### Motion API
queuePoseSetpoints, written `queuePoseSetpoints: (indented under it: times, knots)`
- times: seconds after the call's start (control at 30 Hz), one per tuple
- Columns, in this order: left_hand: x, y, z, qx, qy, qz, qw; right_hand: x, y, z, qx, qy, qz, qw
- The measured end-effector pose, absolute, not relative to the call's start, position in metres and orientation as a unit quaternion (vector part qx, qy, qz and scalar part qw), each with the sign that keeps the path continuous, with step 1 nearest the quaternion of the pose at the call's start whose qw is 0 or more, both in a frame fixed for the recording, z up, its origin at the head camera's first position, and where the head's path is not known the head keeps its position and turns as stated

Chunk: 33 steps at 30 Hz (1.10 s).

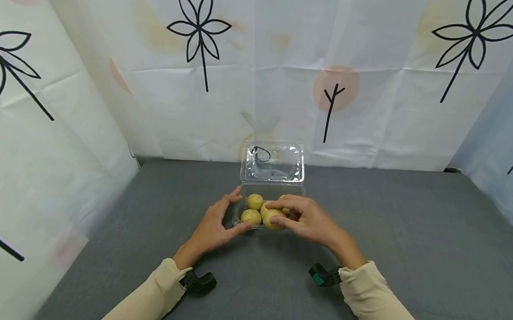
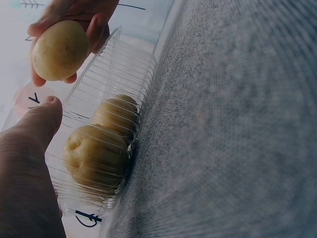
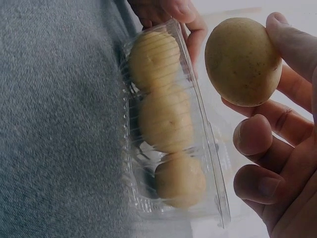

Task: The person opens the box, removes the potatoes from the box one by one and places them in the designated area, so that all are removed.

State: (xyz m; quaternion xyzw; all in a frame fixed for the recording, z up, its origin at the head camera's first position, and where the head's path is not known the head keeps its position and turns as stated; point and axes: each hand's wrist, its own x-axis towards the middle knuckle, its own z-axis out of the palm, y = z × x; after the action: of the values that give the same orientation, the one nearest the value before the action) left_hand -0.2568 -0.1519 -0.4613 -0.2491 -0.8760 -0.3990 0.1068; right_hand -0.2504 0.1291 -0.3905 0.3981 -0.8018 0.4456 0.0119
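Right hand (image 1: 313, 222) pinching a potato (image 3: 242, 62), above clear box (image 2: 113, 74), potatoes inside (image 3: 166, 119) — left hand (image 1: 212, 226) spread alongside

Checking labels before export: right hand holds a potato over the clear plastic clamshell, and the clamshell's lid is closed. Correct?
Not quite: the lid is open, standing up at the far side of the base, as the head view shows. The right hand does hold a potato over the clear plastic clamshell.
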Motion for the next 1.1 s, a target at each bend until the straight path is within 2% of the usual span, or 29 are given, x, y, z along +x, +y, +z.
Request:
queuePoseSetpoints:
  times: [0.77, 1.1]
  knots:
    - [-0.256, -0.153, -0.461, -0.243, -0.879, -0.397, 0.104, -0.243, 0.115, -0.392, 0.415, -0.802, 0.428, 0.036]
    - [-0.257, -0.153, -0.461, -0.241, -0.884, -0.389, 0.100, -0.239, 0.109, -0.390, 0.432, -0.788, 0.438, 0.025]
